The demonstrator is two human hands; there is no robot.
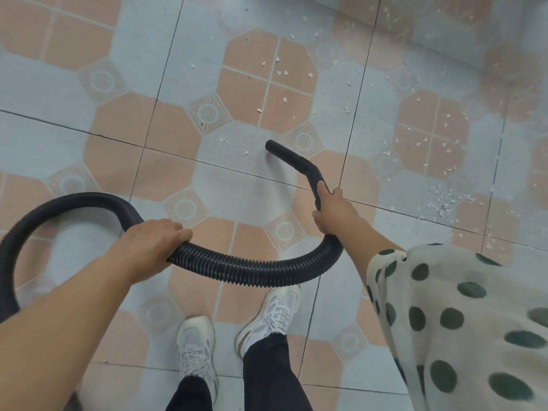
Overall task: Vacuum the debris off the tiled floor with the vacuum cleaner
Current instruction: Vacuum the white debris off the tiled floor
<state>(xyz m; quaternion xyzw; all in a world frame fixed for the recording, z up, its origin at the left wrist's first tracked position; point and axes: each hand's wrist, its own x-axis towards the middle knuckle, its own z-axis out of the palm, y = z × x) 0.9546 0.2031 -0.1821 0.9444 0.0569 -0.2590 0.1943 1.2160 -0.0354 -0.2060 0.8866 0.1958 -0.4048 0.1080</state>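
At the far left the black ribbed hose (252,269) rises from the frame edge in a wide loop and runs in under your left hand (154,241). Your bare left forearm reaches up from the lower left corner, and the hand sits palm down on the hose, with the fingers curled over its top and clenched around it. From those fingers the hose sags in a shallow arc to the right, hanging above the tiled floor (166,54) and your white sneakers (272,312), then bends up into the heel of your right hand (332,213). That arm comes in from the lower right, with a cream sleeve with dark green dots (444,318) covering it to just past the elbow and the forearm bare. The right hand is wrapped around the rigid black nozzle tube (292,160), with one digit lying straight up along it. Beyond those fingertips the tube kinks and slants away to the upper left, its open end low over the floor; you cannot tell whether it touches. A few white chips lie just left of that open end, and more are scattered farther out. The white debris (439,203) is thickest well to the right of your right knuckles.
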